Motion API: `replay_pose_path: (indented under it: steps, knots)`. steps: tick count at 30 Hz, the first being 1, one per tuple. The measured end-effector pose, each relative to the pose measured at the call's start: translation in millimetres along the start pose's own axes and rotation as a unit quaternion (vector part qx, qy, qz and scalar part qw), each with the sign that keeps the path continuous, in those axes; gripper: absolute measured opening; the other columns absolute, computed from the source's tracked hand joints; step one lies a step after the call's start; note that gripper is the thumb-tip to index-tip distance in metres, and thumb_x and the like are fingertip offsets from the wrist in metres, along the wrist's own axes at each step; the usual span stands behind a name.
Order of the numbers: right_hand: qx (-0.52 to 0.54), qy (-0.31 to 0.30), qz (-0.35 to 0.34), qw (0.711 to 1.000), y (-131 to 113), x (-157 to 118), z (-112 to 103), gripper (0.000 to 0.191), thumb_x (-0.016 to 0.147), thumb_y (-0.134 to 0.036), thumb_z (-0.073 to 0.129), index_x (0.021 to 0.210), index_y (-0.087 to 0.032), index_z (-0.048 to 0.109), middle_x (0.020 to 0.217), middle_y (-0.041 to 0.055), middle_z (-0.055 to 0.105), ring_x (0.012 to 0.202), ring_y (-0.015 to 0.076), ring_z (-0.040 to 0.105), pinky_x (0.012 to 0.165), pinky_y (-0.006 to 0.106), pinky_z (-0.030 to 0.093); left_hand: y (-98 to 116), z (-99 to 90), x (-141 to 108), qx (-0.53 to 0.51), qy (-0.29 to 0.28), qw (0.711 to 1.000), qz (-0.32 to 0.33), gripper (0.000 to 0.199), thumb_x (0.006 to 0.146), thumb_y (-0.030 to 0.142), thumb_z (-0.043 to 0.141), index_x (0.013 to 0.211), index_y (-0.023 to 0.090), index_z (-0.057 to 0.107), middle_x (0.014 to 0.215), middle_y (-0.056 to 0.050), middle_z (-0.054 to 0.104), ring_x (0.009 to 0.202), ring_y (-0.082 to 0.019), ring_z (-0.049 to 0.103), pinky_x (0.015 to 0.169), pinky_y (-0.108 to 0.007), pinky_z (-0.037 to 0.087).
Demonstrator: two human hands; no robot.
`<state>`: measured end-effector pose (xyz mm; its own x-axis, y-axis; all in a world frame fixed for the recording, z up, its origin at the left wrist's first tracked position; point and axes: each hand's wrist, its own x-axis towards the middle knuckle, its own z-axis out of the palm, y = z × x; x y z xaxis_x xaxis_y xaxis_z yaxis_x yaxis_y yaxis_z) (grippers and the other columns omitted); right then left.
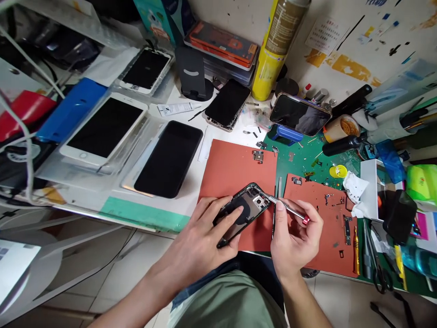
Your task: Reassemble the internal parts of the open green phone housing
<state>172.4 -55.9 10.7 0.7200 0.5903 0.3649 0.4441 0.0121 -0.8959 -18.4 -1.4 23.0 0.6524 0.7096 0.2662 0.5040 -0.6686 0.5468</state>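
An opened phone housing (244, 212) with a camera cutout at its upper right corner is tilted above the red-brown mat (235, 159). My left hand (205, 232) grips its left and lower edges, with fingers lying across the inner face. In my right hand (295, 232) is a thin silver screwdriver (290, 208) with a red end cap, held between thumb and fingers. Its tip meets the housing's corner beside the camera cutout. Small metal parts (258, 156) lie on the mat above the housing.
Left of the mat lie a black phone (169, 159) and a white phone (104, 130). A propped phone (300, 114), yellow spray can (269, 68) and green mat (310, 155) are behind. A second red-brown mat (327, 228) holds small parts; scissors (378, 269) lie right.
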Motion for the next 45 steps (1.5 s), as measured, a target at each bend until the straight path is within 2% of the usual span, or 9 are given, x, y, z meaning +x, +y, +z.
replay_pose_path:
  steps: [5, 10, 13, 17, 22, 28, 32, 36, 45]
  knots:
    - [-0.017, 0.006, 0.012, 1.0, 2, -2, 5, 0.035, 0.094, -0.021, 0.085, 0.124, -0.022, 0.068, 0.107, 0.004, 0.082, 0.098, 0.0194, 0.084, 0.091, 0.035, 0.07, 3, -6.9, 9, 0.055, -0.018, 0.998, 0.017, 0.058, 0.096, 0.016, 0.066, 0.153, 0.012, 0.056, 0.135, -0.021, 0.068, 0.115, -0.036, 0.064, 0.098, -0.057, 0.063]
    - [-0.003, 0.018, 0.035, 0.999, -2, -1, 7, 0.035, 0.094, -0.023, 0.084, 0.124, -0.021, 0.066, 0.103, 0.0041, 0.083, 0.09, 0.0197, 0.084, 0.082, 0.036, 0.072, 8, -12.0, 29, 0.108, -0.072, 0.992, 0.003, 0.075, 0.085, 0.019, 0.068, 0.157, 0.008, 0.052, 0.118, -0.016, 0.073, 0.101, -0.035, 0.068, 0.08, -0.051, 0.065]
    - [0.004, 0.023, 0.054, 0.998, -6, -1, 8, 0.034, 0.094, -0.023, 0.084, 0.123, -0.022, 0.065, 0.103, 0.0041, 0.083, 0.089, 0.0198, 0.084, 0.083, 0.037, 0.073, 9, -11.8, 40, 0.111, -0.107, 0.988, 0.002, 0.076, 0.083, 0.022, 0.07, 0.156, 0.01, 0.052, 0.114, -0.015, 0.072, 0.099, -0.035, 0.068, 0.082, -0.051, 0.064]
    - [0.009, 0.031, 0.066, 0.997, -8, -1, 8, 0.036, 0.093, -0.022, 0.086, 0.123, -0.022, 0.066, 0.103, 0.0039, 0.083, 0.088, 0.0199, 0.084, 0.085, 0.039, 0.072, 10, -8.0, 48, 0.116, -0.1, 0.988, -0.009, 0.077, 0.082, 0.024, 0.07, 0.156, 0.009, 0.053, 0.113, -0.015, 0.072, 0.099, -0.035, 0.069, 0.085, -0.051, 0.063]
    - [0.011, 0.039, 0.074, 0.996, -10, 0, 10, 0.036, 0.093, -0.022, 0.086, 0.123, -0.022, 0.066, 0.103, 0.0047, 0.084, 0.086, 0.0203, 0.084, 0.085, 0.04, 0.072, 12, -3.8, 47, 0.112, -0.093, 0.989, -0.03, 0.079, 0.079, 0.024, 0.07, 0.156, 0.014, 0.053, 0.118, -0.016, 0.071, 0.106, -0.037, 0.069, 0.088, -0.051, 0.064]
    - [0.042, 0.046, 0.084, 0.995, -14, 2, 13, 0.036, 0.09, -0.016, 0.087, 0.12, -0.022, 0.067, 0.1, 0.0023, 0.084, 0.086, 0.0162, 0.083, 0.084, 0.031, 0.071, 14, -2.1, 47, 0.107, -0.115, 0.986, -0.06, 0.082, 0.077, 0.023, 0.071, 0.157, 0.017, 0.051, 0.122, -0.016, 0.066, 0.109, -0.037, 0.068, 0.088, -0.052, 0.065]
    - [0.022, 0.05, 0.093, 0.994, -15, 2, 13, 0.036, 0.091, -0.021, 0.087, 0.12, -0.021, 0.066, 0.098, 0.0037, 0.084, 0.085, 0.0182, 0.083, 0.083, 0.035, 0.072, 13, -2.1, 47, 0.09, -0.137, 0.984, -0.072, 0.087, 0.076, 0.021, 0.071, 0.16, 0.018, 0.047, 0.125, -0.016, 0.064, 0.112, -0.039, 0.064, 0.092, -0.057, 0.064]
    - [0.002, 0.054, 0.097, 0.994, -14, 1, 12, 0.036, 0.092, -0.025, 0.088, 0.12, -0.021, 0.066, 0.098, 0.0044, 0.084, 0.084, 0.019, 0.083, 0.081, 0.036, 0.073, 12, -3.6, 46, 0.076, -0.149, 0.982, -0.088, 0.094, 0.074, 0.019, 0.07, 0.163, 0.024, 0.042, 0.127, -0.014, 0.062, 0.115, -0.038, 0.062, 0.095, -0.057, 0.062]
    - [0.015, 0.044, 0.093, 0.995, -15, 1, 13, 0.034, 0.093, -0.021, 0.086, 0.121, -0.022, 0.067, 0.098, 0.004, 0.084, 0.084, 0.0193, 0.084, 0.081, 0.035, 0.072, 11, -5.7, 50, 0.042, -0.184, 0.976, -0.109, 0.088, 0.073, 0.013, 0.068, 0.158, 0.028, 0.051, 0.122, -0.012, 0.056, 0.109, -0.035, 0.06, 0.093, -0.056, 0.062]
